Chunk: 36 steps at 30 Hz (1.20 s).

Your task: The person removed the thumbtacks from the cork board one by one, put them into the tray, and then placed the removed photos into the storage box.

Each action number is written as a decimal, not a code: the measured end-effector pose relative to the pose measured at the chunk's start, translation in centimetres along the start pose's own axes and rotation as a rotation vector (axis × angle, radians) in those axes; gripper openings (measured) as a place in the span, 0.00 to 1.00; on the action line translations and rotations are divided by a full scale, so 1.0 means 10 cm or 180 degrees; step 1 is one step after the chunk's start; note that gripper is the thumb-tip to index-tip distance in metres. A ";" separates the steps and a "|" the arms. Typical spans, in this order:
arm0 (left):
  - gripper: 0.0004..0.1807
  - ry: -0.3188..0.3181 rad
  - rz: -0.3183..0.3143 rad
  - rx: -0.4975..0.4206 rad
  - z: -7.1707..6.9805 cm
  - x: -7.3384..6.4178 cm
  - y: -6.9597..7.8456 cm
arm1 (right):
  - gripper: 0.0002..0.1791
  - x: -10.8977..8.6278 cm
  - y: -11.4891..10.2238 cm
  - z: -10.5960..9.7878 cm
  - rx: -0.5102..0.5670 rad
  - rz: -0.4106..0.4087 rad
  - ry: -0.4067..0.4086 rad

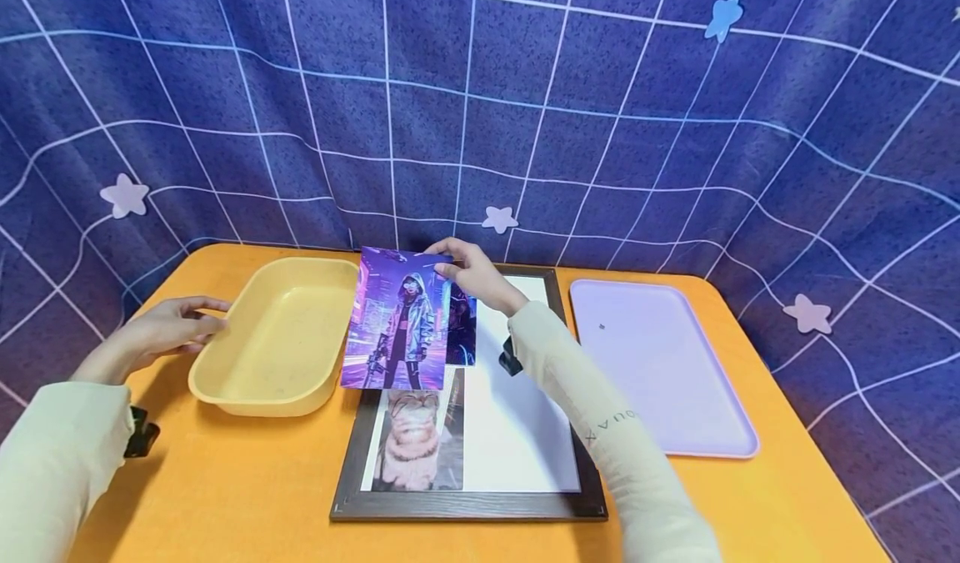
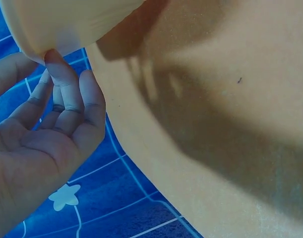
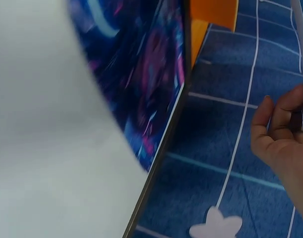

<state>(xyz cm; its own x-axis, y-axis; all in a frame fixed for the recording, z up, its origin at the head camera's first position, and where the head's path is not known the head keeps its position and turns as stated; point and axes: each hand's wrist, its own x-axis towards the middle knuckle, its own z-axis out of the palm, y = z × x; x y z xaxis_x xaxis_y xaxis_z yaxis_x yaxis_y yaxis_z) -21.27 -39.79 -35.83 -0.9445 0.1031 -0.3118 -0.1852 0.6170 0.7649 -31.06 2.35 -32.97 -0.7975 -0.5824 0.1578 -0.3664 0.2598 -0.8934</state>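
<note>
My right hand [image 1: 472,271] pinches the upper right corner of a picture card [image 1: 405,321], printed with a hooded figure in a purple neon city. The card is held over the left part of a dark picture frame [image 1: 468,509], whose inside is mostly white. A darker picture [image 1: 461,329] lies on the frame, partly hidden by the held card. Below it, another picture with a pinkish furry shape [image 1: 412,446] lies at the frame's lower left. At the left, my left hand [image 1: 168,329] grips the rim of a yellow tub [image 1: 288,404] between thumb and fingers.
A lilac tray [image 1: 660,363] lies right of the frame, partly behind my right sleeve [image 1: 607,421]. Everything stands on an orange table [image 1: 225,480]. A blue gridded curtain [image 1: 420,104] with star shapes hangs right behind the table's back edge.
</note>
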 end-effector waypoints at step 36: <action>0.34 -0.0020 -0.0098 -0.0043 0.02 0.03 -0.07 | 0.11 0.75 -0.32 1.17 0.0041 0.0057 0.0654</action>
<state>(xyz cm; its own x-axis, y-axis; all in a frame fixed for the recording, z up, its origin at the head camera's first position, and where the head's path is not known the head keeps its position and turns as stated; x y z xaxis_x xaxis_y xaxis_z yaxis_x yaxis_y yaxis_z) -21.37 -40.02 -36.53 -0.9365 0.0892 -0.3390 -0.2179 0.6095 0.7623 -30.24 -11.86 -33.87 -0.8853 -0.4079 0.2231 -0.3463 0.2582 -0.9019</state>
